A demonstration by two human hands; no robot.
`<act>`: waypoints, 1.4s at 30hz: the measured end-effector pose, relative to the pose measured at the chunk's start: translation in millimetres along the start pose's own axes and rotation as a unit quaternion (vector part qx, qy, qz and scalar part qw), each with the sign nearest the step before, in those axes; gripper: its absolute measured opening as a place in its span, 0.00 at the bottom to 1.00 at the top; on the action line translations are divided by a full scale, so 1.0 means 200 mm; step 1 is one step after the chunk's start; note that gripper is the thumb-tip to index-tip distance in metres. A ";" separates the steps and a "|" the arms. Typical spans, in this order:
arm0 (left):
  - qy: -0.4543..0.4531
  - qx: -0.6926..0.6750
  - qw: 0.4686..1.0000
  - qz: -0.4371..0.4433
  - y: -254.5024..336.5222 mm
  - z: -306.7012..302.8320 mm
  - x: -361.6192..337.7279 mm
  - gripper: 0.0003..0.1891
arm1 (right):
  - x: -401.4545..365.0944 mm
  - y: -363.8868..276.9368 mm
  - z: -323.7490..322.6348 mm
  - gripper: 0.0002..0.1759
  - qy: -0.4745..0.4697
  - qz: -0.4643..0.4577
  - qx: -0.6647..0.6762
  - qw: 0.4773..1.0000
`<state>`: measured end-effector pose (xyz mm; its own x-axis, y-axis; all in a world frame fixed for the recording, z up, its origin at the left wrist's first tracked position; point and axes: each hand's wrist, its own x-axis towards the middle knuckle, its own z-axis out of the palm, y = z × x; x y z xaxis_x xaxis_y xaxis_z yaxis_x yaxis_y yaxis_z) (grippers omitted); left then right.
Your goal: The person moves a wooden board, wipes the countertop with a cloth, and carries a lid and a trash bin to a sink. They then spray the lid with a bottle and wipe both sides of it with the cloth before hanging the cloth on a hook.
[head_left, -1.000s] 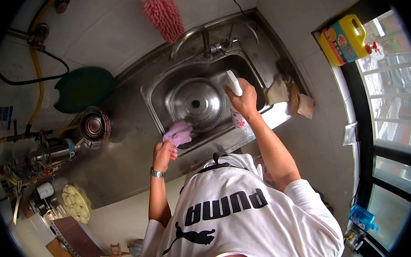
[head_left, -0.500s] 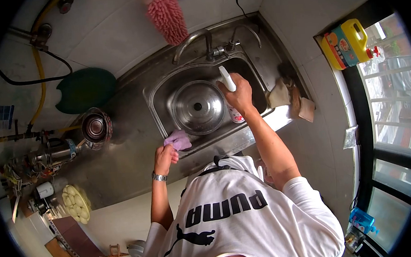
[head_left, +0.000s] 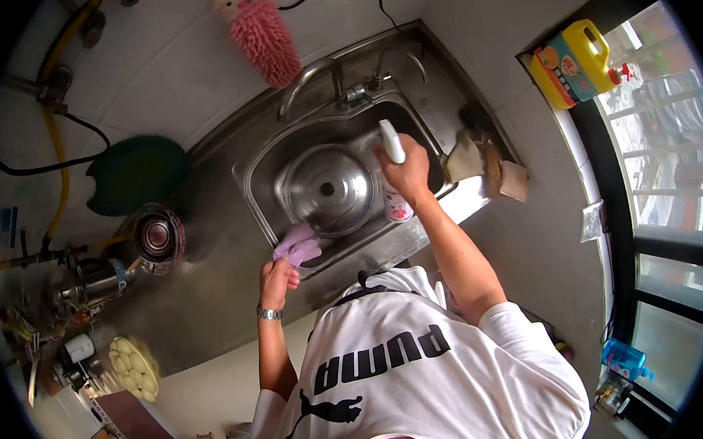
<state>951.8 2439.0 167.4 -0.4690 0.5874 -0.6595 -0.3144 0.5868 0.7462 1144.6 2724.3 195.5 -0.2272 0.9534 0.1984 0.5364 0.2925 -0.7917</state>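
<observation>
My left hand (head_left: pixel 276 282) grips one end of a purple cloth (head_left: pixel 298 245), which hangs over the near left corner of the steel sink (head_left: pixel 247 195). My right hand (head_left: pixel 406 168) is wrapped round the neck of a spray bottle (head_left: pixel 397 207) with a white trigger head and a pink-and-white body, held above the sink's right side. Between the hands, a round metal basin or lid (head_left: pixel 327 190) lies inside the sink. The tap (head_left: pixel 306 85) curves over the sink's far edge.
A pink plush hand towel (head_left: pixel 267 49) hangs on the wall. Left are a green board (head_left: pixel 136 175) and metal bowls (head_left: pixel 158 238). Cloths (head_left: pixel 465 158) lie right of the sink. A yellow jug (head_left: pixel 574 64) stands by the window.
The view has shifted slightly. The purple cloth has spread further over the sink corner, and more of the spray bottle's body shows below my right hand.
</observation>
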 end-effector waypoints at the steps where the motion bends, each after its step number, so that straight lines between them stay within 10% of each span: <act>1: 0.002 0.004 1.000 -0.001 0.00 0.00 0.00 0.18 | 0.02 0.04 -0.02 0.13 -0.001 0.020 -0.034 0.999; 8: -0.002 0.009 1.000 -0.017 0.02 0.03 0.00 0.17 | 0.06 0.15 -0.09 0.14 -0.035 0.074 -0.100 0.992; 22: -0.013 0.007 1.000 -0.009 0.02 0.08 0.01 0.19 | -0.03 -0.38 -0.04 0.10 -0.124 -0.189 0.064 0.972; 42: 0.026 -0.021 0.999 -0.011 0.00 -0.05 -0.09 0.17 | -0.42 0.15 -0.35 0.11 -0.125 -0.014 -0.060 0.990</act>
<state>951.5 2422.8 179.2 -0.5044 0.5441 -0.6704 -0.3586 0.5743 0.7359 1236.5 2657.5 196.0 -0.4301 0.9009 0.0579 0.6164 0.3399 -0.7102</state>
